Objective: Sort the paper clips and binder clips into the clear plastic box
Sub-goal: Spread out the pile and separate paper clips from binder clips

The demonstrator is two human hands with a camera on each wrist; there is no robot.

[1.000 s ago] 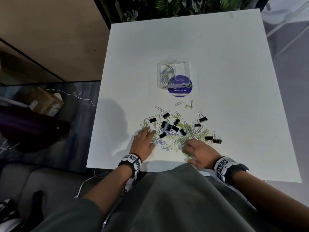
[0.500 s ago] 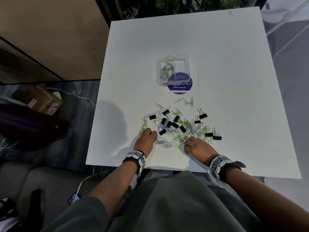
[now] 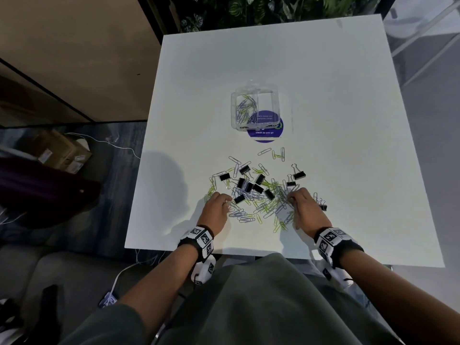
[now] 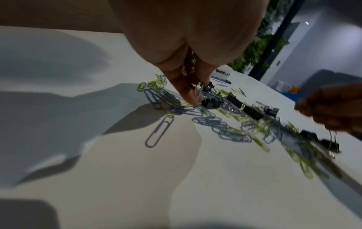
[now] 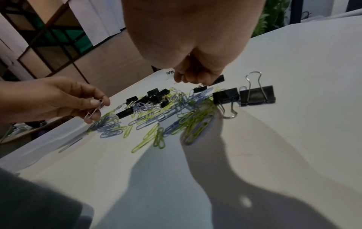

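Note:
A loose pile of blue, green and silver paper clips (image 3: 258,195) mixed with black binder clips (image 3: 298,175) lies on the white table (image 3: 336,120), near me. Beyond it stands the clear plastic box (image 3: 276,103), with several paper clips in its left half. My left hand (image 3: 226,201) is at the pile's left edge and pinches a silver paper clip (image 5: 96,108) between thumb and fingers. My right hand (image 3: 291,198) is over the pile's right part, fingers curled tight (image 5: 188,80) with a bit of wire at the tips. Two binder clips (image 5: 256,94) stand right of it.
A round purple sticker (image 3: 265,133) lies under the box's near side. The table's near edge (image 3: 249,252) runs just behind my wrists. A cardboard box (image 3: 62,150) sits on the floor to the left, and plants (image 3: 261,8) line the far edge.
Both hands have moved forward into the pile. The left hand went from lying flat to pinching a clip. The right hand shifted from the pile's near edge to its right part.

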